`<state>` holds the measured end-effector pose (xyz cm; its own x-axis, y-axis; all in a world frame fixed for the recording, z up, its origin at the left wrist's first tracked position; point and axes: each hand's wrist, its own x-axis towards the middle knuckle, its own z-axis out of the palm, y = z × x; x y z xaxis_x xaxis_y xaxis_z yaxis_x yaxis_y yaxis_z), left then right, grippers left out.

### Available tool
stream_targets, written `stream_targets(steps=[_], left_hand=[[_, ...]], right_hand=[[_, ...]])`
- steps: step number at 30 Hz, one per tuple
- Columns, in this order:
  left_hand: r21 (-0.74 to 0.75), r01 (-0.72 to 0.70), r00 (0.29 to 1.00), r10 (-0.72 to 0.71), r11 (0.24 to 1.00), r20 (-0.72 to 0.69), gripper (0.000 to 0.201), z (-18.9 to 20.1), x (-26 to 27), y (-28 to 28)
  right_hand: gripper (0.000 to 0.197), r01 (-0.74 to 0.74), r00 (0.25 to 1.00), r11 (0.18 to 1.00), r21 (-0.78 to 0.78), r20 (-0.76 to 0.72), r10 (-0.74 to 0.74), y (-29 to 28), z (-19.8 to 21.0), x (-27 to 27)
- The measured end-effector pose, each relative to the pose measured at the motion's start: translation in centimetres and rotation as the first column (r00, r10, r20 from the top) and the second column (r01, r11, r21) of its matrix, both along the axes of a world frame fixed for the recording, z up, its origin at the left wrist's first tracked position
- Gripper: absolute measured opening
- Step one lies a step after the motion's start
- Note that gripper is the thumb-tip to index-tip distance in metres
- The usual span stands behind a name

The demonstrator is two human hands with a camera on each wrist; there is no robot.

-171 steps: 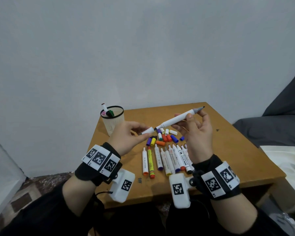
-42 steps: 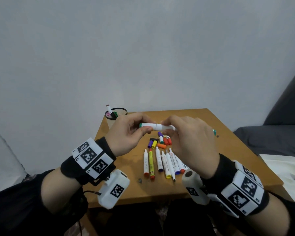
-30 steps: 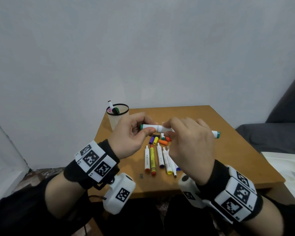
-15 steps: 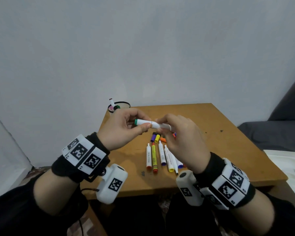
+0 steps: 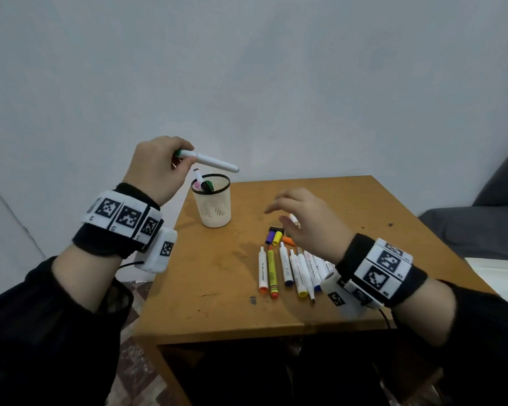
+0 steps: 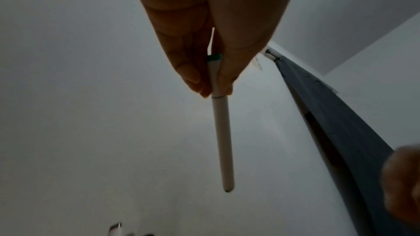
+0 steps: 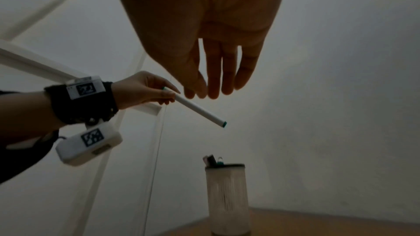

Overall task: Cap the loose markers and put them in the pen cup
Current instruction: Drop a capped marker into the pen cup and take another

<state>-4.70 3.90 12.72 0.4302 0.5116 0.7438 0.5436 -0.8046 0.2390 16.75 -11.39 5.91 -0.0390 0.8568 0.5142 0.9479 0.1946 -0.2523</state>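
A small hand-drawn hash mark (image 5: pixel 253 300), like "#" doubled, stands in dark ink on the table (image 5: pixel 364 230) just below the row of markers (image 5: pixel 285 268).

The barrels in that row carry lines of black print running lengthwise, but the lettering is too small to read. Any print on the white marker (image 5: pixel 208 162) held in the air cannot be made out.

Black-and-white square code tags – patterns, not letters – sit on the left wristband (image 5: pixel 123 213) and the right wristband (image 5: pixel 377 269). One more is on each white camera housing, left (image 5: pixel 162 250) and right (image 5: pixel 336 298). No brand or number is legible.
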Motion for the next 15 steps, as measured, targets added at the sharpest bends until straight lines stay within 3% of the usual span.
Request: stream_targets(steps=[6, 15], left_hand=[[-0.084, -0.135, 0.984, 0.124, 0.987, -0.125, 0.023, -1.9, 1.8, 4.4], [-0.166, -0.215, 0.956, 0.173, 0.962, -0.236, 0.025, -4.5, 4.0, 7.5]], right_hand=[[0.026, -0.064, 0.941, 0.914, -0.401, 0.28, 0.189, 2.8, -0.3, 0.1], [0.031, -0.061, 0.803, 0.787, -0.615, 0.438, 0.404, 6.6, -1.7, -0.9]])
